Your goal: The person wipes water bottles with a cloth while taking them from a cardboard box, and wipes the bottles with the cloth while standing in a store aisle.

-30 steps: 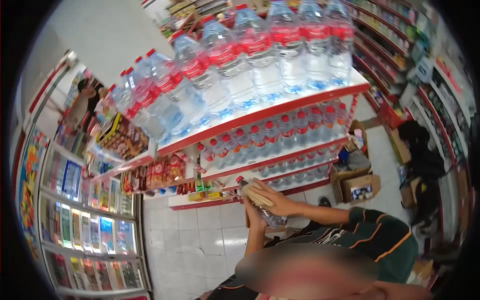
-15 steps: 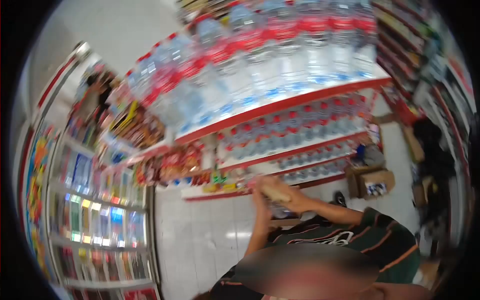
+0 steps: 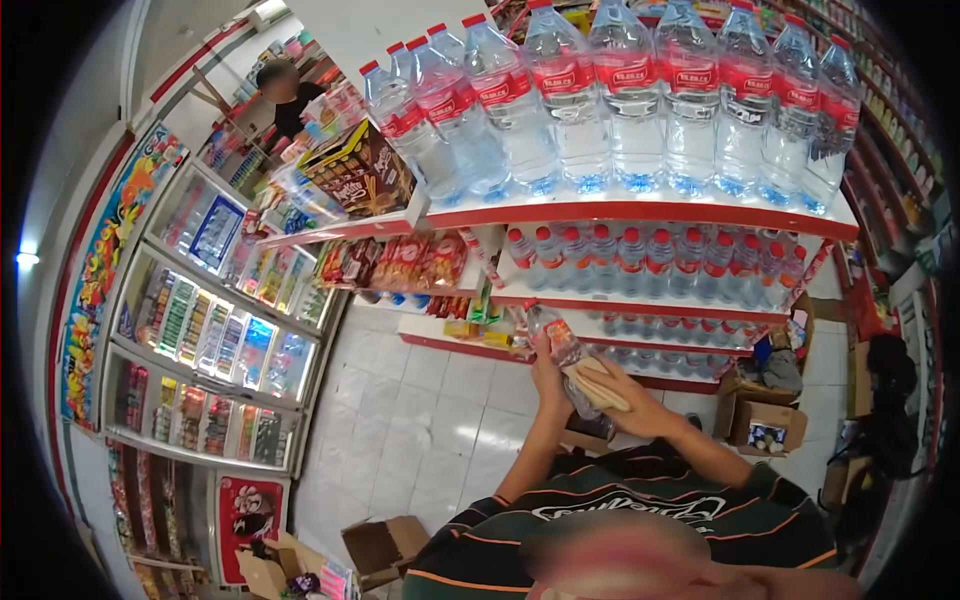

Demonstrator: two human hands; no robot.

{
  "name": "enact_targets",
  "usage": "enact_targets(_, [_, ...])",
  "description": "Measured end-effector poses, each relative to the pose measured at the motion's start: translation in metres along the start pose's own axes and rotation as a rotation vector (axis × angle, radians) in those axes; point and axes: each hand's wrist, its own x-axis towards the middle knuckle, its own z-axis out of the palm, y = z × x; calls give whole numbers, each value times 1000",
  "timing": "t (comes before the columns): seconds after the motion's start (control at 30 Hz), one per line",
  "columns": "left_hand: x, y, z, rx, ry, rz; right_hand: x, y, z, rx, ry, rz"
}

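My left hand [image 3: 547, 378] grips a clear plastic water bottle [image 3: 562, 338] with a red cap and reddish label, held tilted in front of my body. In my right hand [image 3: 638, 408] is a cream-coloured folded cloth or pad [image 3: 598, 384], whose exact kind I cannot tell. It lies against the lower side of the bottle. Beyond my hands, small water bottles [image 3: 631, 252] stand in a row on a middle shelf, and large water bottles [image 3: 625, 80] with red labels line the top shelf.
A glass-door drinks fridge [image 3: 205, 330] stands on the left. Open cardboard boxes are on the floor at right [image 3: 770, 425] and lower left [image 3: 385, 548]. Snack packets [image 3: 420, 262] hang beside the bottles. Another person [image 3: 290, 100] is in the far left background.
The view has steadied and shifted, and the shelves now sit further right. My hands appear lower and further right, and the bottle between them now shows plainly.
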Motion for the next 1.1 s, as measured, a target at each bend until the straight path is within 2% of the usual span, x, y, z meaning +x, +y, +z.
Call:
enact_targets(0.07, [3, -5, 11, 21, -7, 45, -9, 32, -20, 49, -15, -42])
enact_targets(0.1, [-1, -12, 12, 34, -12, 57, -2, 4, -30, 69, 103, -82])
enact_targets(0.13, [-10, -20, 12, 36, -7, 40, 3, 13, -34, 18, 180, -33])
enact_targets(0.2, [-30, -41, 14, -6, -97, -104, 28, 0, -42, 43, 236, -85])
enact_targets(0.23, [-56, -41, 41, 7, 10, -102, 30, -1, -37, 31, 244, -70])
enact_targets(0.27, [-55, -51, 44, -3, -6, -116, 34, 1, -37, -112, 156, -83])
enact_targets(0.33, [-55, -62, 38, -120, 88, 137, 34, 4, -35, -290, 56, -186])
enact_targets(0.37, [-60, -59, 35, 157, 10, 369, 23, -3, -35, -258, -15, -153])
enact_targets(0.4, [-57, -43, 28, 142, 20, 375, 13, -17, -33, -219, -93, -119])
enact_targets(0.43, [-53, -23, 17, 10, -132, 156, 7, -16, -32, -223, -118, -119])
enact_targets(0.47, [-49, -9, 9, -123, -286, -60, 1, -15, -31, -59, -157, -100])
enact_targets(0.5, [-43, 4, 9, -74, -165, -104, 1, -15, -28, 108, -189, -81])
enact_targets(0.53, [-42, 10, 11, -81, -161, -93, 9, -14, -26, 107, -201, -86])
enact_targets(0.6, [-43, 21, 19, -111, -169, 4, 33, -10, -25, 40, 19, -122])
enact_targets(0.63, [-47, 23, 18, -226, -168, -44, 49, -8, -22, -267, 85, -84])
enact_targets(0.67, [-51, 22, 21, -220, -168, -56, 64, -7, -17, -402, 132, -134])
enact_targets(0.73, [-60, 28, 33, -180, -1, -52, 86, -14, 0, 5, 53, -148])
enact_targets(0.77, [-40, 22, 18, -96, -20, 104, 87, -21, 3, -29, 40, -126])
enact_targets(0.8, [-30, 32, 12, -97, -39, 98, 86, -27, 7, -65, 25, -103])
enact_targets(0.87, [-21, 56, -2, -115, -288, -121, 62, -24, 10, -19, 8, -95])
enact_targets(0.9, [-17, 55, 2, 80, -194, 150, 46, -21, 13, 5, 18, -69])
enact_targets(0.93, [-5, 45, 6, 123, -202, 160, 41, -18, 12, 35, 36, -61])
enact_targets(1.0, [15, 21, 12, -75, -139, -7, 37, -29, -16, -74, 53, -32])
enact_targets(1.03, [18, 13, 16, -63, -149, -9, 45, -38, -36, -136, 69, -82])
enact_targets(1.07, [13, 2, 22, -89, -269, -115, 44, -42, -49, -142, 82, -73])
enact_targets(1.1, [8, -7, 30, -116, -390, -223, 41, -44, -60, 145, 175, 23])
